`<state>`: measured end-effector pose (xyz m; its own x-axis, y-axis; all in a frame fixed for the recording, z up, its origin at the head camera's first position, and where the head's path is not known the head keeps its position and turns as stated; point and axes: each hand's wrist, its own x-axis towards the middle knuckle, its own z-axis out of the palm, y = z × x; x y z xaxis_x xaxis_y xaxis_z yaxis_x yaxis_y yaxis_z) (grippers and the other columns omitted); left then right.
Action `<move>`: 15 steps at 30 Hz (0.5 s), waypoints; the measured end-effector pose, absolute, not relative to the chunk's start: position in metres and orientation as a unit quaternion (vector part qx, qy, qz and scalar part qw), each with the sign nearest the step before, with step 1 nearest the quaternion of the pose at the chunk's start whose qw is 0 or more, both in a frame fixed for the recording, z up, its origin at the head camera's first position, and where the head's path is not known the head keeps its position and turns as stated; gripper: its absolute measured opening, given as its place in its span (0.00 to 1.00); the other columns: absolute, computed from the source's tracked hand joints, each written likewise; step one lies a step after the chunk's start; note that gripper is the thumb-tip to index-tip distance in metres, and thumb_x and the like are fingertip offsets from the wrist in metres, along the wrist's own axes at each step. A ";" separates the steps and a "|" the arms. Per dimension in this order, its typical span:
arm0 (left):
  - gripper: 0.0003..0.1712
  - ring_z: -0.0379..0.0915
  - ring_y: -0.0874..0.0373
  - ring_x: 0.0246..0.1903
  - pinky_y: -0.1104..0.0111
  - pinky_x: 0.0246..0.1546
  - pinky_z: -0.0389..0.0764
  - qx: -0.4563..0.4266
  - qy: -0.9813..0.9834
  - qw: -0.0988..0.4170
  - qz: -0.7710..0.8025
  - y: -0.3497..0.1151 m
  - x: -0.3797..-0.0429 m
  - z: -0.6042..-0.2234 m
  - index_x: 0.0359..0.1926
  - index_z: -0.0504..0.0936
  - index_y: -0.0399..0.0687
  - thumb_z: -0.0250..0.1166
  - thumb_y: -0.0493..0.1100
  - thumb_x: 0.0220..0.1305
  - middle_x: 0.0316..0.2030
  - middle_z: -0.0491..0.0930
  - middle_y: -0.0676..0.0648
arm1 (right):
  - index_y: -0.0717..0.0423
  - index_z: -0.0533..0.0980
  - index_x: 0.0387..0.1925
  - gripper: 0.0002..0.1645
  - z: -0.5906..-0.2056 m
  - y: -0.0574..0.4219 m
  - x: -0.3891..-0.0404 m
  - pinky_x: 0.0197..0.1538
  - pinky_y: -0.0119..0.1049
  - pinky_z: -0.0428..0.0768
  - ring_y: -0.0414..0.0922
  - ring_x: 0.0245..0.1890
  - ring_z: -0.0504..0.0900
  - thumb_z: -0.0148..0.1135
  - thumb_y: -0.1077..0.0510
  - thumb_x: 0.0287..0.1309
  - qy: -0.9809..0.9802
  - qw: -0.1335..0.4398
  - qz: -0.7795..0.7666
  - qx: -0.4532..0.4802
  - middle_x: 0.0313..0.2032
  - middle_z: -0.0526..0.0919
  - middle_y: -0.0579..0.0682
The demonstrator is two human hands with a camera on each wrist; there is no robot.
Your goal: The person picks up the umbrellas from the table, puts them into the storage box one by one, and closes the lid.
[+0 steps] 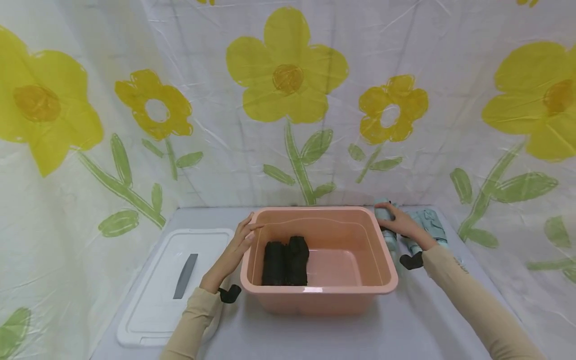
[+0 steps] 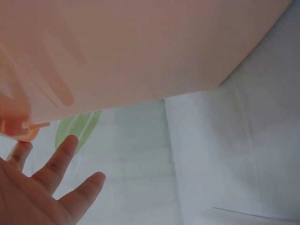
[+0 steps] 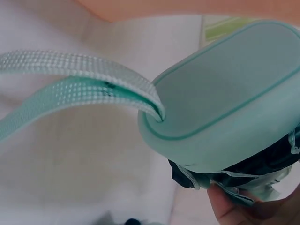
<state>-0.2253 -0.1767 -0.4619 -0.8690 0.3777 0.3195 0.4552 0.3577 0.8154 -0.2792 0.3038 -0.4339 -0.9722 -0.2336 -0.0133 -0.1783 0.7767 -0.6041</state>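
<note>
Clearly, the right hand (image 1: pixel 400 223) has its thumb and fingers closed on a mint-green bag (image 3: pixel 220 93), pinching it near a dark, loose-looking edge; a webbing strap (image 3: pixel 70 63) loops out from its rounded end. The bag is outside the peach plastic tub (image 1: pixel 315 302), just beyond its right wall; whether it touches the table cannot be told. The left hand (image 1: pixel 234 247) lies along the tub's left rim, fingers extended rather than wrapped round it. Inside, two black rolled bundles (image 1: pixel 273 262) stand side by side toward the left. A folded pale-teal item (image 1: pixel 429 225) lies right of the bag, and a white lid (image 1: pixel 148 285) with a grey handle (image 1: pixel 186 276) lies left of the tub.

The thin pinch could let the bag slip or unroll, and the trailing strap might snag on the rim if lifted over; a knock could shift the lightly steadied tub. No brand, label or writing is readable; a small dark mark on the strap is too small to tell.
</note>
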 end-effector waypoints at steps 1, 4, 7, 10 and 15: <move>0.22 0.37 0.44 0.70 0.36 0.59 0.48 -0.252 -0.823 0.037 -0.508 -0.177 -0.225 -0.462 0.63 0.67 0.56 0.41 0.50 0.72 0.72 0.41 0.50 | 0.53 0.58 0.65 0.38 -0.432 0.304 -0.280 0.54 0.67 0.62 0.73 0.60 0.58 0.54 0.39 0.60 0.942 0.046 -0.314 -0.108 0.65 0.54 0.72; 0.22 0.37 0.45 0.70 0.36 0.59 0.49 -0.251 -0.822 0.035 -0.509 -0.177 -0.226 -0.462 0.63 0.66 0.56 0.40 0.50 0.72 0.72 0.41 0.51 | 0.52 0.58 0.65 0.38 -0.426 0.302 -0.280 0.54 0.67 0.62 0.73 0.60 0.58 0.54 0.39 0.60 0.946 0.046 -0.305 -0.098 0.65 0.53 0.73; 0.22 0.36 0.46 0.70 0.36 0.60 0.48 -0.250 -0.822 0.033 -0.511 -0.177 -0.227 -0.462 0.63 0.66 0.56 0.40 0.50 0.72 0.72 0.41 0.52 | 0.52 0.56 0.66 0.37 -0.419 0.301 -0.279 0.52 0.66 0.64 0.75 0.58 0.58 0.53 0.41 0.61 0.949 0.048 -0.298 -0.090 0.65 0.51 0.75; 0.22 0.36 0.45 0.70 0.36 0.60 0.48 -0.250 -0.822 0.034 -0.510 -0.178 -0.227 -0.463 0.63 0.66 0.55 0.40 0.50 0.72 0.72 0.41 0.51 | 0.51 0.56 0.67 0.36 -0.412 0.301 -0.277 0.52 0.66 0.64 0.75 0.59 0.57 0.53 0.43 0.62 0.946 0.051 -0.306 -0.090 0.66 0.48 0.75; 0.22 0.37 0.43 0.70 0.35 0.59 0.48 -0.258 -0.821 0.038 -0.507 -0.178 -0.228 -0.464 0.63 0.67 0.55 0.40 0.49 0.72 0.72 0.41 0.48 | 0.55 0.56 0.66 0.35 -0.403 0.303 -0.272 0.56 0.68 0.58 0.73 0.63 0.51 0.54 0.47 0.63 0.932 0.054 -0.341 -0.112 0.67 0.48 0.72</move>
